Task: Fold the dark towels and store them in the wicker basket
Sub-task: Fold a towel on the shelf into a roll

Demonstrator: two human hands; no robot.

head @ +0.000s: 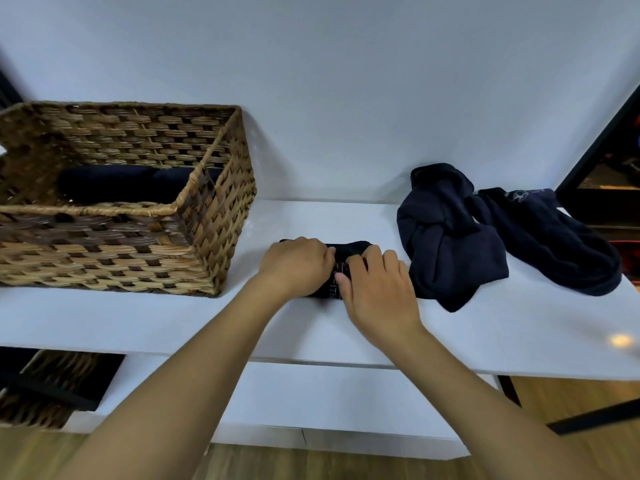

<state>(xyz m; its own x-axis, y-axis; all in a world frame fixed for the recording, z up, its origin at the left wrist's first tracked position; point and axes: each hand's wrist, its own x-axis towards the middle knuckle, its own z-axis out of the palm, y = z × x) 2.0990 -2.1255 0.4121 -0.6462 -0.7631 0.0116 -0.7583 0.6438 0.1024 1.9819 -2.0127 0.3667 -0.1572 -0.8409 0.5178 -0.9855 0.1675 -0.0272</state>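
A dark navy towel (351, 249) lies rolled on the white tabletop (138, 317), mostly hidden under my hands. My left hand (298, 265) grips its left part with curled fingers. My right hand (377, 289) grips its right part, thumb and fingers curled over the roll. The wicker basket (207, 237) stands at the left and holds rolled dark towels (117, 183). Two more dark towels lie crumpled at the right: one (450, 237) next to my right hand, another (561, 244) further right.
A white wall (329, 81) rises just behind the table. A dark frame (595, 150) stands at the far right edge. Below the table's front edge sit a white lower shelf (311, 400) and another wicker basket (45, 389) at the lower left.
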